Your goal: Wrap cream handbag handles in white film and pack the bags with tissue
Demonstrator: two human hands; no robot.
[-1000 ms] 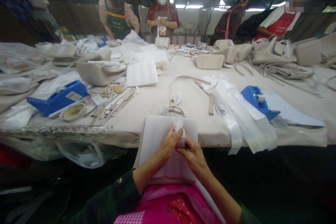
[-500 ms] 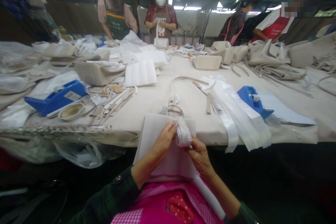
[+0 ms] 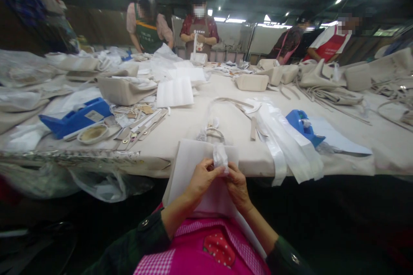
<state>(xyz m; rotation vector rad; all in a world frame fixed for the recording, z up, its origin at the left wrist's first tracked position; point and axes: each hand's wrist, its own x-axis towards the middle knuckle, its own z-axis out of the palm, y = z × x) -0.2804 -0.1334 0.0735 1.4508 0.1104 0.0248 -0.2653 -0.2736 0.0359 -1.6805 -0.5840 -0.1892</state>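
Both my hands meet over a bag (image 3: 185, 165) covered by a white foam sheet, leaning on the table edge at my lap. Between them is a crinkled white wrapping strip (image 3: 220, 154), folded around what looks like part of the bag's strap. My left hand (image 3: 203, 177) pinches its lower end from the left with thumb and fingers. From the right, the fingers of my right hand (image 3: 236, 182) are closed on the same end. A beige strap loop with a ring (image 3: 214, 133) lies just beyond, partly under clear plastic.
Blue tape dispensers stand left (image 3: 77, 117) and right (image 3: 303, 125). White plastic strips (image 3: 287, 142) hang over the table's front edge. Tags and short straps (image 3: 142, 126) lie left, with beige bags (image 3: 124, 90) behind. Several people work across the table.
My hands have come closer together and the wrapping strip is now narrower and pinched at its lower end. The view has shifted slightly.
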